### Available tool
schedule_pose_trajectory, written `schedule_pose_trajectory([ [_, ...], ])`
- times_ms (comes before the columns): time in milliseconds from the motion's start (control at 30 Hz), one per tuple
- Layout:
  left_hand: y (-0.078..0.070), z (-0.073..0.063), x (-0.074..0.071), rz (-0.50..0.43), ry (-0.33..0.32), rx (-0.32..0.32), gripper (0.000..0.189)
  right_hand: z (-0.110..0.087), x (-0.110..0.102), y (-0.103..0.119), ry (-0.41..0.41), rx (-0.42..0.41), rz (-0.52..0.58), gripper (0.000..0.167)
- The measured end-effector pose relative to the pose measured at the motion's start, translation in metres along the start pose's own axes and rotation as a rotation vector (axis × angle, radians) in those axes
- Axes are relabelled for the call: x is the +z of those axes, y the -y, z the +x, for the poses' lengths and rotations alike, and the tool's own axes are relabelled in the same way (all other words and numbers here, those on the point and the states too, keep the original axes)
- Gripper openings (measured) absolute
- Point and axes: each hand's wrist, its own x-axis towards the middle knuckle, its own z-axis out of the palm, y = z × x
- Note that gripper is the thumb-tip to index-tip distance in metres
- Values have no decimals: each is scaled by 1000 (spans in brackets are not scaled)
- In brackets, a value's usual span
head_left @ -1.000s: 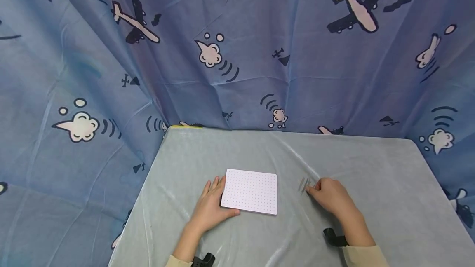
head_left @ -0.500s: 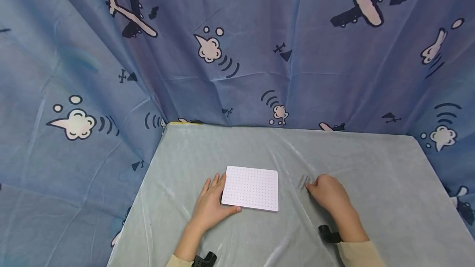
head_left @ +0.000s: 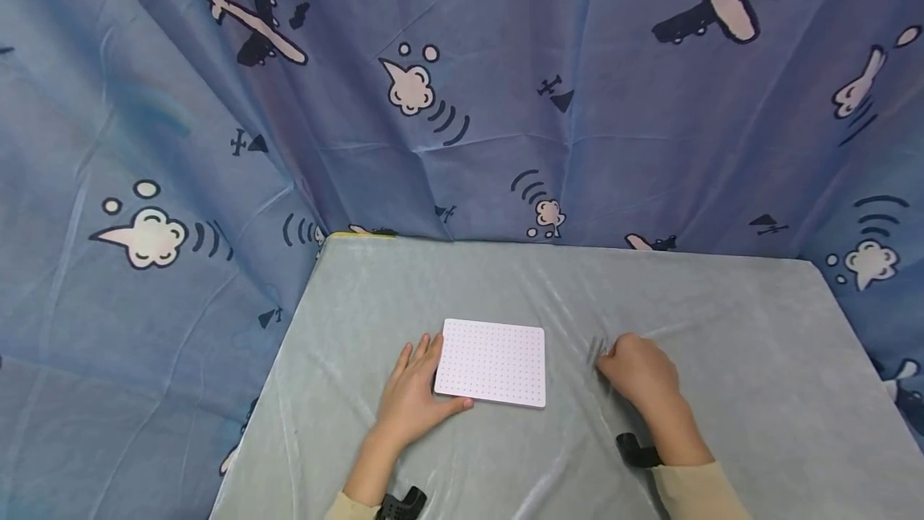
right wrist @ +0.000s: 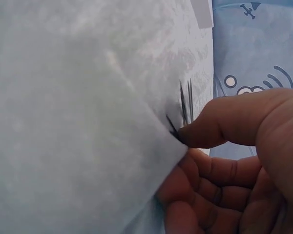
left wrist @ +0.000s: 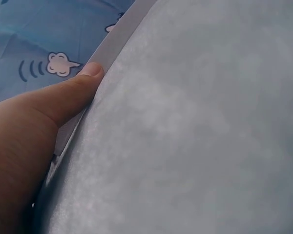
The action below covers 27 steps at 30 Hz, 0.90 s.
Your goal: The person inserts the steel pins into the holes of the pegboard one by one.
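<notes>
A white rectangular board [head_left: 491, 363] with a grid of small dots lies flat on the table. My left hand [head_left: 411, 396] rests at its near left corner, fingers along the left side and thumb on the front edge. In the left wrist view, the thumb of that left hand [left wrist: 49, 112] presses the board's side [left wrist: 119, 36]. Right of the board lie several thin dark sticks [head_left: 595, 348]. My right hand [head_left: 641, 371] is beside them with its fingers curled. In the right wrist view, thumb and forefinger pinch the end of a short thin dark stick [right wrist: 172, 126].
A grey cloth covers the table [head_left: 758, 359]. A blue curtain [head_left: 491, 167] with printed planes and clouds hangs behind and along the left side. Each wrist wears a black camera mount [head_left: 637, 451].
The view has tilted slightly. My right hand stays by the thin sticks with only small finger movement, and my left hand keeps its place at the board.
</notes>
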Motion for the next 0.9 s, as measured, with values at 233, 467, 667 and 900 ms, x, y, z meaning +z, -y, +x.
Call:
schedule_pose_trajectory([
  [233,4,4,0,17,-10,22,128,2,-2,-3,-48,-9,56,32],
  [467,4,4,-3,36,5,19,127,1,2,-5,-111,1,93,18],
  [667,6,5,-3,61,7,40,125,0,8,5,-245,-10,148,15],
  [900,8,4,-1,64,21,28,126,2,31,34,-377,-123,307,10],
])
